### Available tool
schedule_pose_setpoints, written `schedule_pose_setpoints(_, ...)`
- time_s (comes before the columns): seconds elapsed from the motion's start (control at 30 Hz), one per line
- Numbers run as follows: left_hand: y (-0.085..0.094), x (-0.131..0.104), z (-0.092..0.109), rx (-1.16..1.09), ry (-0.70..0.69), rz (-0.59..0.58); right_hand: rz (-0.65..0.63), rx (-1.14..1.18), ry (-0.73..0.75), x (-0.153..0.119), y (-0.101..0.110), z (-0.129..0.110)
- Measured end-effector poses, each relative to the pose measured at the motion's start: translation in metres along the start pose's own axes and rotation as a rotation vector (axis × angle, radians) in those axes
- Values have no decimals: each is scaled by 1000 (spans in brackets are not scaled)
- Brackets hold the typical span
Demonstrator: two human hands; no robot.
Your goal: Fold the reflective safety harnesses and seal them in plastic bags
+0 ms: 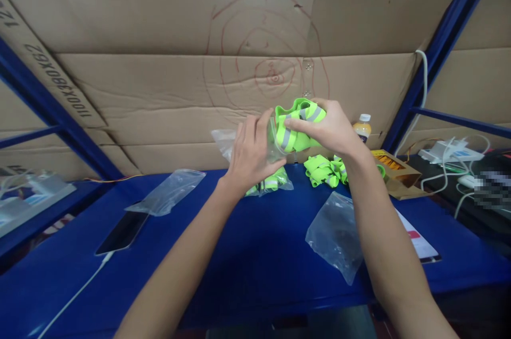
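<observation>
My right hand [325, 126] grips a folded bundle of neon-green fabric with grey reflective stripes [295, 134], thumb across its front. My left hand [253, 153] is closed around a clear plastic bag [225, 142], whose opening meets the left side of the bundle. Both hands are raised above the blue table [255, 254]. Below them lies a clear bag with green striped fabric inside [271, 182], partly hidden by my left hand. More loose green striped fabric [325, 170] sits behind my right forearm.
Clear bags lie at left [171, 190] and right [337, 238]. A phone [123, 230] with a white cable is at the left. A juice bottle [362, 127], an open cardboard box [399, 171] and papers [417, 238] stand or lie at right. Cardboard backs the blue frame.
</observation>
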State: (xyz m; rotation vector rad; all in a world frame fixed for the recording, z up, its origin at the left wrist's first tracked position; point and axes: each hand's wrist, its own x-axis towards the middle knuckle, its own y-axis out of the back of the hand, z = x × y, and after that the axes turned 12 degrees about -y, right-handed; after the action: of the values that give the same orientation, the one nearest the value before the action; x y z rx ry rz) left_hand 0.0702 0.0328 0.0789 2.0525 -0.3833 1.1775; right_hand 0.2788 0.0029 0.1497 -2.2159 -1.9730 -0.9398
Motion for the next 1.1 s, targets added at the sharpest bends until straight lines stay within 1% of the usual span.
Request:
schedule_pose_setpoints(0.07, 1, 0, 1, 20, -33, 0, -24, -72, 6, -2, 0, -2)
schedule_pose_setpoints(0.17, 0, 0, 1, 30, -50, -42, -103, -184, 69, -5, -1, -2)
schedule_pose_setpoints(0.23, -2, 1, 0, 14, -14, -68, -136, -226, 141, -5, -1, 0)
schedule_pose_setpoints(0.33, 0, 4, -2, -27, 81, -57, -157, -191, 267, -3, -1, 4)
schedule_pose_setpoints(0.43, 6, 8, 0, -53, 143, -80, -252, -128, 333, -1, 1, 7)
schedule_pose_setpoints(0.53, 13, 10, 2, -88, 195, -134, -332, -115, 334, -1, 3, 7)
schedule_pose_setpoints(0.6, 17, 12, 1, -141, 236, -159, -331, -137, 321, -1, 3, 7)
schedule_pose_setpoints(0.63, 20, 12, 0, -172, 251, -166, -303, -145, 310, -2, 3, 7)
schedule_pose_setpoints(0.73, 27, 15, -4, -227, 276, -156, -165, -127, 284, -2, 0, 7)
schedule_pose_setpoints(0.77, 30, 16, -5, -219, 272, -157, -154, -121, 284, -2, -1, 7)
schedule_pose_setpoints(0.9, 36, 18, -6, -130, 276, -185, -278, -101, 312, -2, -5, 5)
schedule_pose_setpoints(1.0, 37, 18, -5, -111, 300, -161, -268, -60, 319, -4, -6, 2)
schedule_pose_setpoints(1.1, 38, 19, -1, -68, 220, -186, -334, -54, 270, -5, -6, 3)
